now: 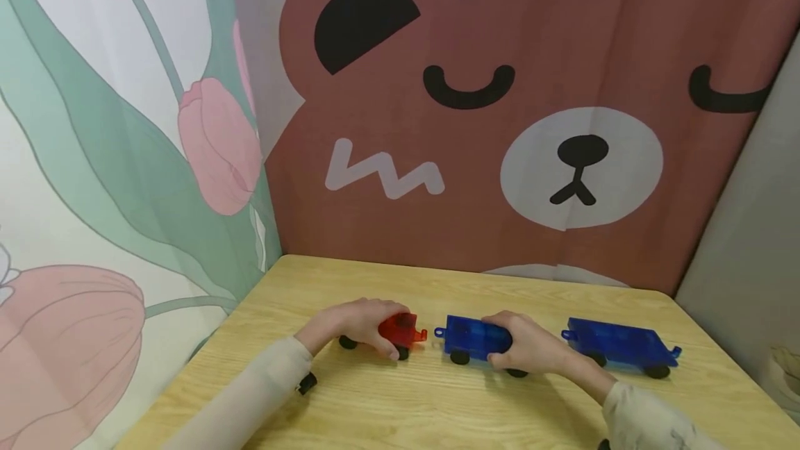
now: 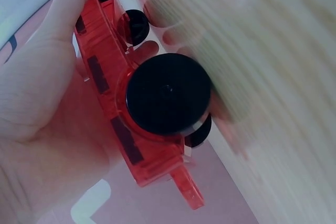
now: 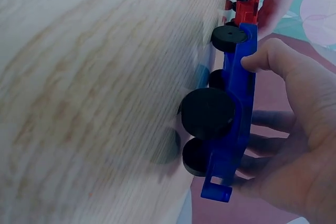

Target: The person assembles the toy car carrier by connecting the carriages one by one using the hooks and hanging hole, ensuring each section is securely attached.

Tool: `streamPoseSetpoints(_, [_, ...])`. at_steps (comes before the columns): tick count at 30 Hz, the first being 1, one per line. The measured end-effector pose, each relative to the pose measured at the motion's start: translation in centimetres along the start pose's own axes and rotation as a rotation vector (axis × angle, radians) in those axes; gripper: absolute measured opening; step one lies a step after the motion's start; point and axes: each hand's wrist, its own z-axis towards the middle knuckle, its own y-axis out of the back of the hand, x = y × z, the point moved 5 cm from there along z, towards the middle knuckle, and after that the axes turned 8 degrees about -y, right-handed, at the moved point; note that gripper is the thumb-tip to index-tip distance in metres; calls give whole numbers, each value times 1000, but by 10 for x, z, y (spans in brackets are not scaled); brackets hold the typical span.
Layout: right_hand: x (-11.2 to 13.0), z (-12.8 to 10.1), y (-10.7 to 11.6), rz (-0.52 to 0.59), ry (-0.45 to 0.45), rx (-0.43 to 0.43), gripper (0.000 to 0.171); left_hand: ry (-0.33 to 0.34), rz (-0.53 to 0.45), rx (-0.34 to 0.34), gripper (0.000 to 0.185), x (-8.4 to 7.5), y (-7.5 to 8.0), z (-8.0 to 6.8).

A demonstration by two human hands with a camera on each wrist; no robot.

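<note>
Fingers of the left hand (image 1: 356,325) curl over a red toy car (image 1: 402,330), and the right hand (image 1: 531,347) wraps a blue toy car (image 1: 470,339) just beside it, both on a light wooden table (image 1: 400,408). Second blue car (image 1: 619,346) sits further right. Behind: a big brown bear backdrop (image 1: 500,123), plus a tulip-print curtain (image 1: 112,158) on the left.
</note>
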Motion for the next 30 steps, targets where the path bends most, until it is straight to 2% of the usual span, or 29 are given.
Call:
streamPoseSetpoints(5, [5,2,4,-3,1,1,67,-1,-9,-2,91,0,2,1])
streamPoseSetpoints(16, [24,8,13,-59,55,-65,64,14,18,-1,90,0,2,1])
streamPoseSetpoints(30, [31,11,7,-37,70,13,63,13,26,-10,88,1,-2,1])
